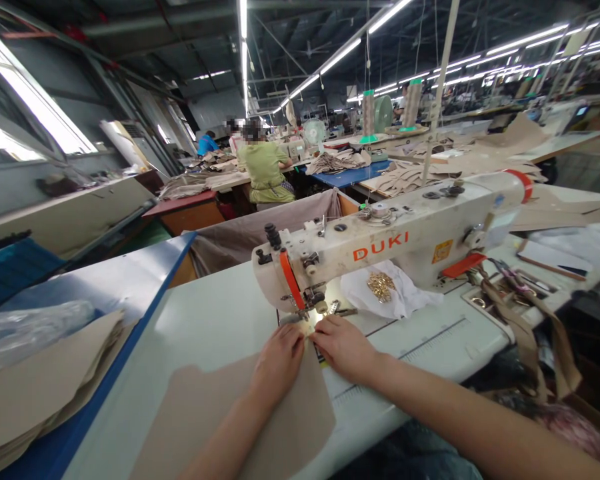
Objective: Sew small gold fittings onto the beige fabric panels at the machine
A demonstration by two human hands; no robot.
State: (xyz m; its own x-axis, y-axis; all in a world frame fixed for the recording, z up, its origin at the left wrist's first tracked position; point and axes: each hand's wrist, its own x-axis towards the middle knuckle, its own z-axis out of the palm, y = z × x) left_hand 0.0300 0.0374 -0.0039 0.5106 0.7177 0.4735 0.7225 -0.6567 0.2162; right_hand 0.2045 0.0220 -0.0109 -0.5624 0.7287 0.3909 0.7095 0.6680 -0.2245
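Note:
A white sewing machine (340, 250) with orange DUKI lettering stands on the pale table in front of me. Just before its lit needle area, my left hand (280, 357) has its fingers curled and pressed on the top edge of a beige fabric piece (205, 407). My right hand (347, 348) meets it from the other side, fingertips pinched at the same edge by the presser foot (307, 317). Most of the piece lies flat on the table and runs under my left forearm. The fingertips partly hide the edge between them.
Small gold metal parts (381, 287) lie on a white cloth (405, 297) behind the needle. A tool tray (485, 310) with hanging straps (560, 353) is at right. Stacked beige panels (45, 380) lie on the blue-edged left table. A person in a yellow-green top (263, 170) sits farther off.

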